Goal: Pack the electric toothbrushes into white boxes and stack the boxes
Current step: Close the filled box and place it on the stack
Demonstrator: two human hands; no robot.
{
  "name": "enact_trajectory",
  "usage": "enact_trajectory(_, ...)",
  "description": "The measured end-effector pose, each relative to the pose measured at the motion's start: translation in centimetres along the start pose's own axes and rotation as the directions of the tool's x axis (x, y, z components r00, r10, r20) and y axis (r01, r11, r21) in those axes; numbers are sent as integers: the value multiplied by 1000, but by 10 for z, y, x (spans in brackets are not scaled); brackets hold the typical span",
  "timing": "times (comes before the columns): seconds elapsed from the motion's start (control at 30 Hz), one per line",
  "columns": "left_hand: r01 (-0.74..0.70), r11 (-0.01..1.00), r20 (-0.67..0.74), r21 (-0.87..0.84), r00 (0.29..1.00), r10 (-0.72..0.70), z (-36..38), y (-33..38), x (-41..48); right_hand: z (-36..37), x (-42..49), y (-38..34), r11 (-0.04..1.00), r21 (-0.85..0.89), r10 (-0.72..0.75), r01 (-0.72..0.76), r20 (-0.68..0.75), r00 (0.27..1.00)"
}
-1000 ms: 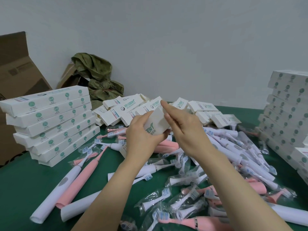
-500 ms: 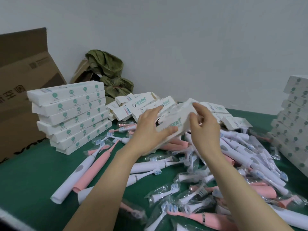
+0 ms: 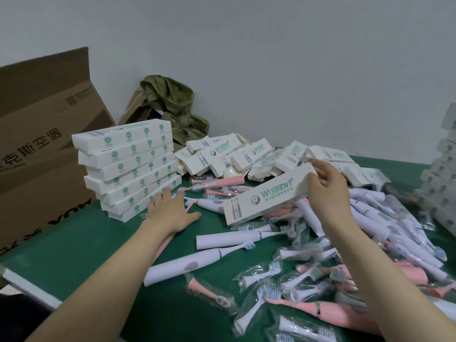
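Right hand (image 3: 325, 191): thumb and fingers pinch the right end of a Wisdent box (image 3: 266, 198).
Left hand (image 3: 170, 211): fingers spread flat, gripping nothing, over a pink toothbrush (image 3: 160, 249), near the box stack (image 3: 128, 166).

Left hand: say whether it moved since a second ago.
Yes: the left hand left the held box, dropping leftward to the base of the box stack.

"WISDENT" is printed in green on the white box (image 3: 269, 196) pinched by the right hand (image 3: 325, 191), and also on the loose boxes (image 3: 222, 149) beyond it. "克斯空调" is printed on the carton (image 3: 37, 149), way left of the left hand (image 3: 170, 211).
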State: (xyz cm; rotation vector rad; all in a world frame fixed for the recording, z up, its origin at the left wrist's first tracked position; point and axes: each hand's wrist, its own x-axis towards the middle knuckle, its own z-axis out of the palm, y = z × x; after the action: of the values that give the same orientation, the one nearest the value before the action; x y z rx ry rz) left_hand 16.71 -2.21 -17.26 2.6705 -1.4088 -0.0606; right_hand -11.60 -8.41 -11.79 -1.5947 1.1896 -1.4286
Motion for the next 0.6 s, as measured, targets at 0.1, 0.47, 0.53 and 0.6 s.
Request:
enact_trajectory(0.1, 32, 999, 22, -44, 999, -31, 0, 2, 3, 0, 1, 2, 1000, -1, 9, -9, 0, 1000)
enact_trajectory(0.47, -99, 796, 144, -597, 963, 228, -11, 54, -19, -1, 3, 0, 985, 106, 146, -135, -104, 984)
enact_trajectory(0.53, -67, 770, 206, -634, 946, 252, -11, 58, -18, 0, -1, 1, 969, 164, 205, -184, -118, 972)
enact_trajectory(0.6, -142, 849, 170, -510, 950, 261, -21, 53, -3, 0, -6, 5, 952, 209, 249, -223, -112, 962)
